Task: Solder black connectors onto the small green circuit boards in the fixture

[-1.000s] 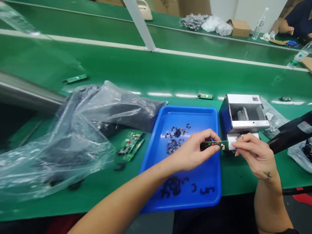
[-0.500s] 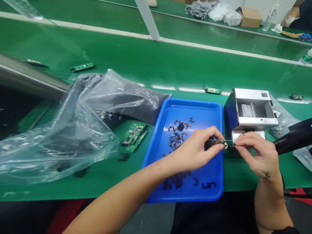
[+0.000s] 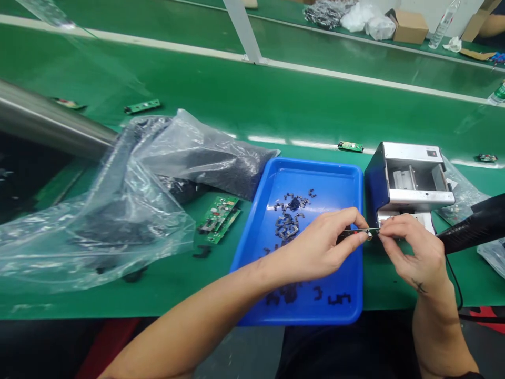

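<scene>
My left hand (image 3: 331,245) pinches a narrow green circuit board (image 3: 355,231) between thumb and fingers, above the right edge of a blue tray (image 3: 359,195). The board is turned nearly edge-on to me. At its right end my right hand (image 3: 414,247) is closed in a pinch on a small dark part, mostly hidden by the fingertips. Under and behind my left arm, many small black plastic clips (image 3: 287,226) lie loose in the tray.
A silver box-shaped machine (image 3: 410,179) stands right of the tray, near a black cylindrical tool (image 3: 477,223). Stacked circuit boards (image 3: 219,218) and a large plastic bag (image 3: 205,152) of dark parts lie to the left. Single boards (image 3: 350,146) rest on the green surface behind.
The board has tilted from showing its component face to almost edge-on. My hands stay together at its right end, and the right wrist has turned slightly. The view has shifted a little.
</scene>
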`<action>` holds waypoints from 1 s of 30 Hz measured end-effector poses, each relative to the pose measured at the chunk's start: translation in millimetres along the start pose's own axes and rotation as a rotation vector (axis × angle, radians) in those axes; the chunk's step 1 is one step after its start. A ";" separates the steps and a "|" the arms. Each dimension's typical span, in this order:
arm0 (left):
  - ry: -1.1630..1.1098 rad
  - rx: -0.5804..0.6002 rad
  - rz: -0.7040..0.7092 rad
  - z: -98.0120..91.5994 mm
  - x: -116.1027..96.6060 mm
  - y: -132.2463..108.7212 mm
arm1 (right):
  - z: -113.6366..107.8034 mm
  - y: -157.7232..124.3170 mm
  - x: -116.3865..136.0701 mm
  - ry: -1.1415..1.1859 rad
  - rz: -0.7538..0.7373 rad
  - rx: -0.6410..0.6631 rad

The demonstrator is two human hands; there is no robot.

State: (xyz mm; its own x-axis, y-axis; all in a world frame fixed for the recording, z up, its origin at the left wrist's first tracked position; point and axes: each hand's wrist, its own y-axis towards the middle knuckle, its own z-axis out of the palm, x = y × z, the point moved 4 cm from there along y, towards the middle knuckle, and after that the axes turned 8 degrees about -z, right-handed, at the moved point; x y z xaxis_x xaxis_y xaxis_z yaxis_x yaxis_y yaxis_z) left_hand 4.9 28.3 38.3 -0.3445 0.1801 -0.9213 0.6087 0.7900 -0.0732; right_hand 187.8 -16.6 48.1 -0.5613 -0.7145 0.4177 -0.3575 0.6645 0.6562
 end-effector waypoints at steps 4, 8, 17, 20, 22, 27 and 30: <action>-0.008 0.007 0.064 2.4 -3.8 1.7 | -1.4 -4.7 0.8 -0.078 0.007 -0.027; -0.005 0.006 0.159 7.9 -5.9 6.7 | -5.8 -10.1 2.4 -0.180 0.015 -0.028; 0.335 -0.087 0.415 18.3 2.2 9.3 | -5.2 -25.9 1.4 -0.357 -0.030 -0.002; 0.534 -0.099 0.456 20.8 3.9 4.3 | -1.5 -31.4 1.7 -0.377 -0.026 0.004; 0.638 -0.105 0.471 22.4 3.8 1.8 | 0.7 -34.4 2.1 -0.389 -0.018 0.001; 0.768 -0.150 0.537 25.8 1.3 -2.2 | 5.9 -41.9 1.8 -0.396 0.003 -0.029; 0.776 -0.187 0.543 27.2 1.4 -4.3 | 7.5 -46.5 0.0 -0.391 0.025 -0.050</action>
State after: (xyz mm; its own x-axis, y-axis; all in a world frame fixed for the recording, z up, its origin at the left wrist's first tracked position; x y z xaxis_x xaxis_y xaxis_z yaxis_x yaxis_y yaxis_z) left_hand 21.3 9.2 27.0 -0.4666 0.8328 -0.2979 0.7239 0.5531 0.4123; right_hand 198.9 -45.9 12.9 -0.8148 -0.5543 0.1696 -0.3085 0.6623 0.6828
